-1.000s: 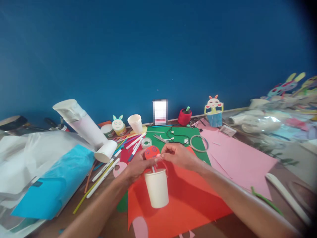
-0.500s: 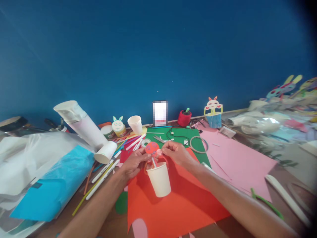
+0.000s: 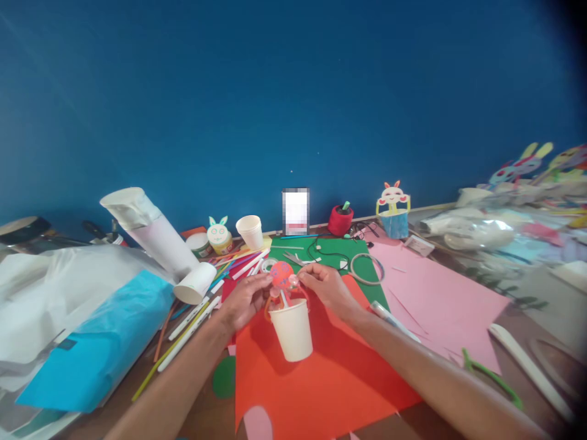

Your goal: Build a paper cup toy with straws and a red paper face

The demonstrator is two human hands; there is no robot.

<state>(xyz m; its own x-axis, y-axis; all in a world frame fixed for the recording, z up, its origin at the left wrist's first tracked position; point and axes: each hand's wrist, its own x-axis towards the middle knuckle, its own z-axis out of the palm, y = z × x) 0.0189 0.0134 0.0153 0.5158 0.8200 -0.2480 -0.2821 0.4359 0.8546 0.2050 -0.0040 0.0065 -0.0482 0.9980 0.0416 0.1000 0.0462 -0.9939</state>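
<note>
A white paper cup [image 3: 292, 333] stands on a red paper sheet [image 3: 330, 391], with orange-red strips bent at both sides of its rim. Above the rim rises a red paper disc [image 3: 280, 275] with blue drawn marks, on a pale stick. Small pale pink paper pieces sit by the disc's lower edges. My right hand [image 3: 328, 286] has thumb and forefinger pinched at the pink piece [image 3: 293, 281] on the right. My left hand [image 3: 247, 297] is curled at the disc's left edge, its fingertips close together; what they grip is too small to make out.
Markers [image 3: 189, 333] and a fallen white cup [image 3: 196, 284] lie left, beside a blue plastic package [image 3: 105, 342]. Scissors [image 3: 293, 258] and a tape ring [image 3: 367, 269] rest on green paper [image 3: 339, 247]. Pink paper [image 3: 440, 299] is on the right. A finished-looking rabbit-faced cup [image 3: 395, 223] stands behind.
My left fingers have shifted off the disc's face to its left edge, uncovering a pink piece there. My right hand keeps its pinch. The view has shifted slightly.
</note>
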